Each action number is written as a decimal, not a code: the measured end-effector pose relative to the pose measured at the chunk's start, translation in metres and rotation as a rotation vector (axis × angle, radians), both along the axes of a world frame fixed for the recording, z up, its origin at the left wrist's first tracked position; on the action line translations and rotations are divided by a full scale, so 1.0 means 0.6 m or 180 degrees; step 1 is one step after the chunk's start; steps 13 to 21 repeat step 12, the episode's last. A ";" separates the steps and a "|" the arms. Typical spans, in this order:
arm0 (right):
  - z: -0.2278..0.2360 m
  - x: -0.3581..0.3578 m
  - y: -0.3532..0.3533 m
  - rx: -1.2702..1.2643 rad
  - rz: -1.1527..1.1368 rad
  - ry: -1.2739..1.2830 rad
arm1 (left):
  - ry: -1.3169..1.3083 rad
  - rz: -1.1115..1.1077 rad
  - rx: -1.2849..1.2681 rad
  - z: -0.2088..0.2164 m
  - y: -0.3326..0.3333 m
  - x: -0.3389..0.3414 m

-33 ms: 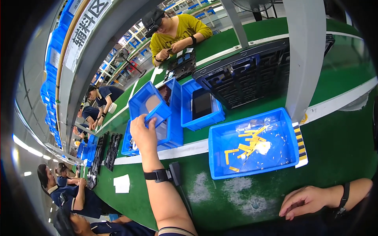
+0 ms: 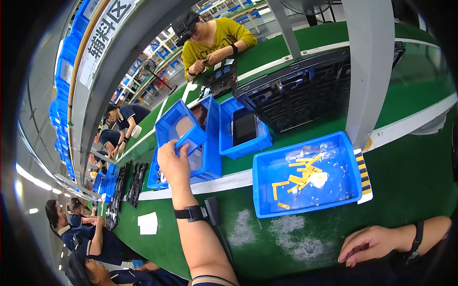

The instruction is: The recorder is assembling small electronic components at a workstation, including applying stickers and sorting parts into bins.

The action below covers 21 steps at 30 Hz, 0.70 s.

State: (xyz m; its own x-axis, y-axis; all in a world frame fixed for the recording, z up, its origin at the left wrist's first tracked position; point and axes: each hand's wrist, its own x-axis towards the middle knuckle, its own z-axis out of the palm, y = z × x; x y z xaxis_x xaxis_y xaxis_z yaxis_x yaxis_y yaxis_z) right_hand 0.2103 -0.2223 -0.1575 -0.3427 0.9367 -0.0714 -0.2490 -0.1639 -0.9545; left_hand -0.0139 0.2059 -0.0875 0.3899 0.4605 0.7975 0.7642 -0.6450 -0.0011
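Observation:
My left hand grips the near rim of a small blue bin, thumb over the edge. This bin sits tilted on top of a larger blue bin and holds a flat tan piece. Some whitish contents show beneath it in the larger bin. At the lower right my right hand lies on the green table, holding nothing, its fingers extended and slightly bent. Above it stands a wide blue tray containing yellow strips and small white scraps.
Another blue bin holds a dark flat panel. A large black frame leans beside a grey post. White paper lies to the left. A person in yellow works across the table; several others sit along the left.

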 end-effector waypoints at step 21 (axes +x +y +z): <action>-0.006 0.000 0.000 0.0022 0.0055 0.0039 | -0.0160 -0.1098 -0.0292 -0.011 -0.061 0.082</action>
